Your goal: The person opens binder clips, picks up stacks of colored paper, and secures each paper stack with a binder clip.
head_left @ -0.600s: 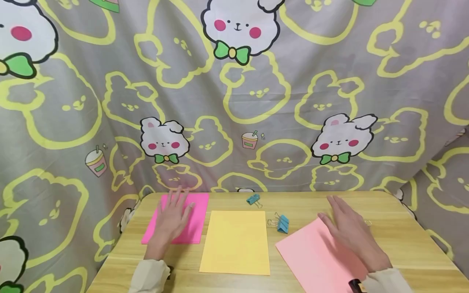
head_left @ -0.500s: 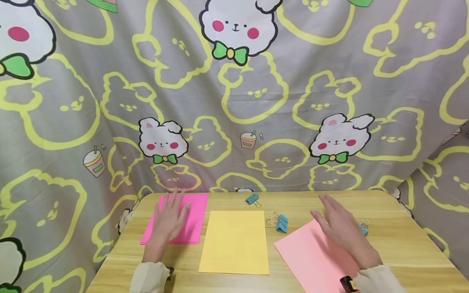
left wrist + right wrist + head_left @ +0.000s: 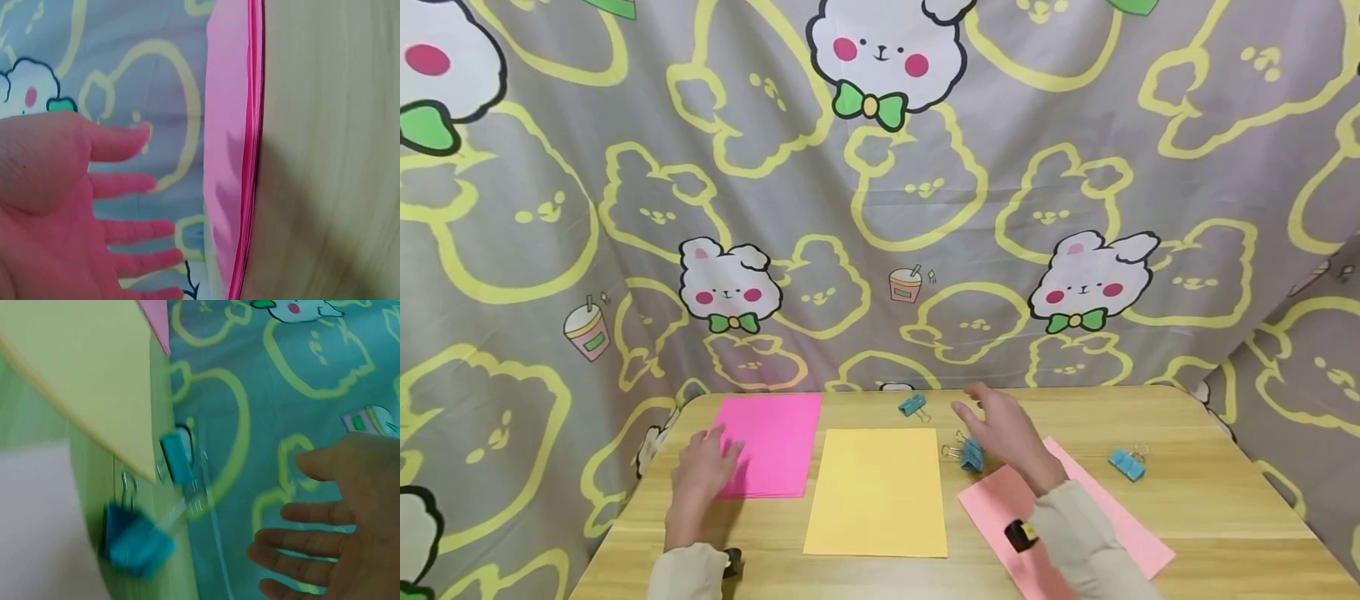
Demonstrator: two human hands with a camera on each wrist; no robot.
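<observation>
Swinging left over the pale pink paper point(image 3: 996, 504), right hand point(image 3: 1003, 429), loose-fingered, is now nearest the middle blue clip point(image 3: 972, 455), while relaxed left hand point(image 3: 702, 467) has drawn back to the left edge of the magenta stack point(image 3: 775, 446), so neither holds anything.

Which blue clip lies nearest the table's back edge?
The leftmost blue clip, straight beyond the yellow paper; the middle clip and the rightmost clip both lie nearer the head camera.
</observation>
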